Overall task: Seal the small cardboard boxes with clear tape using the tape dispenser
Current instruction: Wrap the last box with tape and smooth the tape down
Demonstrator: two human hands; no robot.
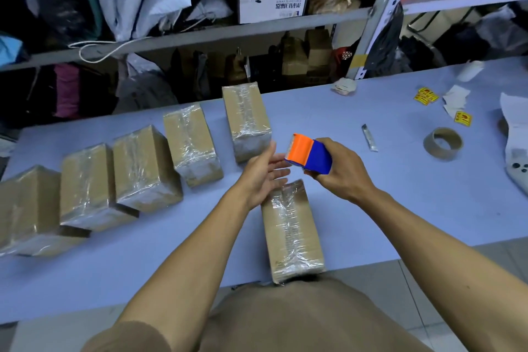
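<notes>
While the right hand grasps the tape dispenser above the near box, the left hand hovers, grip released, at the dispenser's 9 o'clock. Box sits on the worktop, already taped lengthwise. Five wrapped boxes run toward 10 o'clock. Best move: steady box, pull tape taut, press flat.

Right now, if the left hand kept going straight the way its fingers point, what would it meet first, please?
Most likely the tape dispenser held by the right hand; the left hand has its fingertips almost at its orange end, though depth is unclear.
</notes>
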